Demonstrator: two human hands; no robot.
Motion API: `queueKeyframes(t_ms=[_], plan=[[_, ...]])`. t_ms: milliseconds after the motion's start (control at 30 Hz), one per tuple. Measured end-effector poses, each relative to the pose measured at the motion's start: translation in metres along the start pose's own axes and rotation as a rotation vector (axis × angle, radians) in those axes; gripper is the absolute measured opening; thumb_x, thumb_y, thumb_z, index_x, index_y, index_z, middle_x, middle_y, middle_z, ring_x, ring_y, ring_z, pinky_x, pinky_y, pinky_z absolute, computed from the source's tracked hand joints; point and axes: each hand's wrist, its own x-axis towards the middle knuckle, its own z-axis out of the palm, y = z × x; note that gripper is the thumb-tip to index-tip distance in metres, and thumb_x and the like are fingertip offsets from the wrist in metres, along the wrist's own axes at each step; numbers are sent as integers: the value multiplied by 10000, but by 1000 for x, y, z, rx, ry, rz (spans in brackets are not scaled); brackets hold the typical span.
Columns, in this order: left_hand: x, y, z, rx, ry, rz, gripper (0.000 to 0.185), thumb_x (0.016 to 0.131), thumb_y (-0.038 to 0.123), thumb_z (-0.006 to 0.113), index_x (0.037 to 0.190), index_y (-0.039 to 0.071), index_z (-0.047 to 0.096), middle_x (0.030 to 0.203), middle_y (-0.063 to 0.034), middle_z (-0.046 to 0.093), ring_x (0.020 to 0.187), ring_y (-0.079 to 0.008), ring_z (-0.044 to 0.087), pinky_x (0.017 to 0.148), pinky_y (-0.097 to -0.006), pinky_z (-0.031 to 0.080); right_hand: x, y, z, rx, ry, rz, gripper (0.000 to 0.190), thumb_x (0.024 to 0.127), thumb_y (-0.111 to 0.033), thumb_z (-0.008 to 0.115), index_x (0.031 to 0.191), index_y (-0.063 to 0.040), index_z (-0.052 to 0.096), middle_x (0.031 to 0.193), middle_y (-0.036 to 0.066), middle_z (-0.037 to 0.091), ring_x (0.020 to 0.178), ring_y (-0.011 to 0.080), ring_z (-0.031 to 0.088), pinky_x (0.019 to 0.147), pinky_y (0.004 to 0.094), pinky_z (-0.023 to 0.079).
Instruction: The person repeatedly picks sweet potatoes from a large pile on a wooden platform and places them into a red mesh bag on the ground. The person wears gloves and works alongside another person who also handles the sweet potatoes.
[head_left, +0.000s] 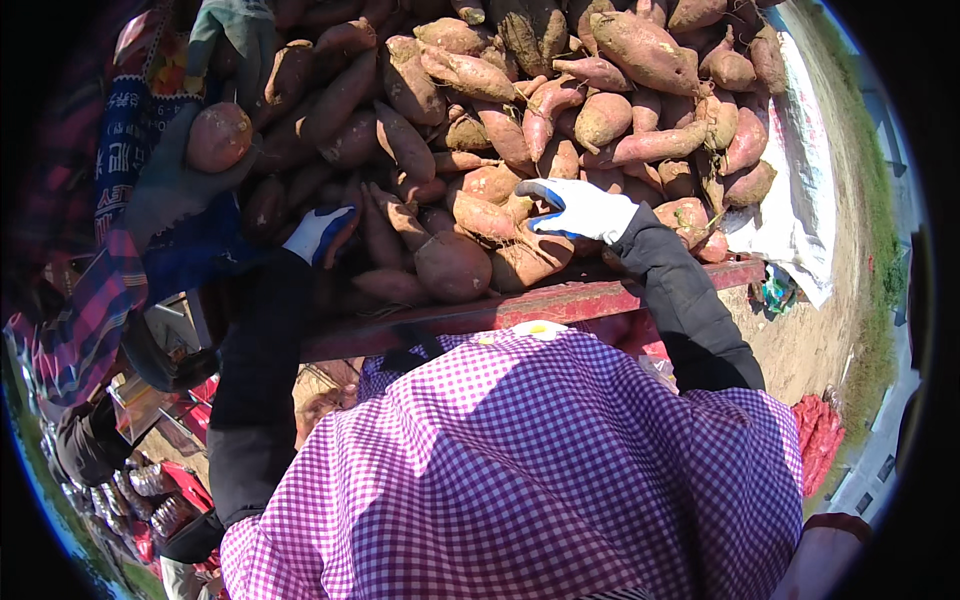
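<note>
A large heap of sweet potatoes (465, 142) with soil on their skins lies in front of me. My right hand (589, 211), in a white glove with blue-coated fingers, rests over the near part of the heap, its thumb and fingers apart above a knobbly, rooted sweet potato (525, 232). In shadow at the left, my left hand (322, 229) wears a matching glove and has its fingers around a sweet potato (342, 238), partly hidden by the hand. A big round sweet potato (453, 266) lies between my hands, near the edge.
A red metal rail (487, 311) borders the heap nearest me. At the left, a co-worker's gloved hand (180, 176) holds a round sweet potato (219, 137); another gloved hand (236, 34) is above it. White woven sheeting (806, 180) lies at the right, red mesh bags (817, 442) on the ground.
</note>
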Motion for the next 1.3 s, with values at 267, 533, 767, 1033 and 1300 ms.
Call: queueKeyframes(t_ms=[267, 533, 767, 1033, 1300], plan=[[-128, 19, 26, -265, -93, 53, 499, 895, 194, 669, 1321, 10, 485, 1172, -79, 583, 1056, -169, 571, 923, -288, 456, -78, 13, 5, -133, -71, 324, 644, 813, -398, 732, 1321, -69, 511, 1238, 201, 622, 1113, 351, 615, 948, 412, 481], [-71, 40, 123, 620, 48, 410, 757, 762, 240, 797, 1394, 12, 448, 1350, -191, 526, 1273, -307, 500, 1068, -342, 385, -30, -31, 4, -264, -89, 90, 578, 841, -414, 671, 1300, -75, 579, 1023, 207, 677, 957, 354, 645, 834, 443, 500], [-52, 34, 122, 830, -124, 262, 818, 725, 314, 781, 1404, 26, 427, 1365, -221, 515, 1262, -385, 500, 1044, -424, 409, 75, -11, 96, -410, 204, -89, 554, 895, -362, 539, 1402, -142, 485, 1269, 228, 581, 1105, 380, 602, 933, 481, 476], [-70, 54, 114, -297, -146, 287, 486, 917, 104, 611, 1369, 12, 459, 1238, -54, 583, 1151, -164, 547, 983, -306, 431, 53, -36, 13, 1342, -81, -257, 475, 1014, -233, 488, 1436, -25, 416, 1366, 92, 523, 1248, 167, 496, 1081, 266, 352], [-22, 39, 168, -1211, -216, -38, 297, 983, 244, 564, 1174, 18, 541, 1066, -71, 574, 945, -218, 576, 921, -323, 471, 11, -73, 19, 359, 179, -135, 797, 930, -427, 605, 1560, -136, 211, 1455, 254, 425, 1309, 408, 465, 1098, 415, 363]])
